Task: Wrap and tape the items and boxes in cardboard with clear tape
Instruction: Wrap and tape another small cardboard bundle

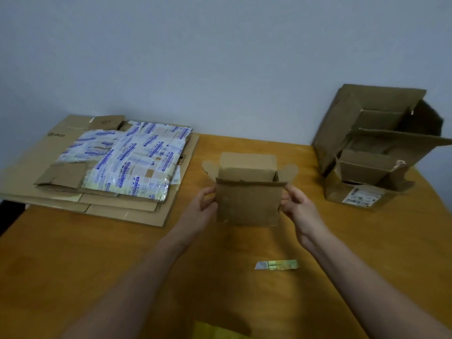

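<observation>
A small brown cardboard box (pixel 248 204) is held upright above the middle of the wooden table (pixel 97 253), its top flaps standing open. My left hand (pixel 201 206) grips its left edge with curled fingers and thumb. On the opposite edge, my right hand (pixel 297 204) holds it the same way. A small utility knife (pixel 276 264) with a yellow-green handle lies on the table below the box, between my forearms.
A stack of flattened cardboard (pixel 102 204) topped by a tape-covered sheet (pixel 129 157) fills the back left. Open cardboard boxes (pixel 374 148), nested and stacked, stand at the back right. Something yellow (pixel 215 331) shows at the bottom edge. A pale wall rises behind.
</observation>
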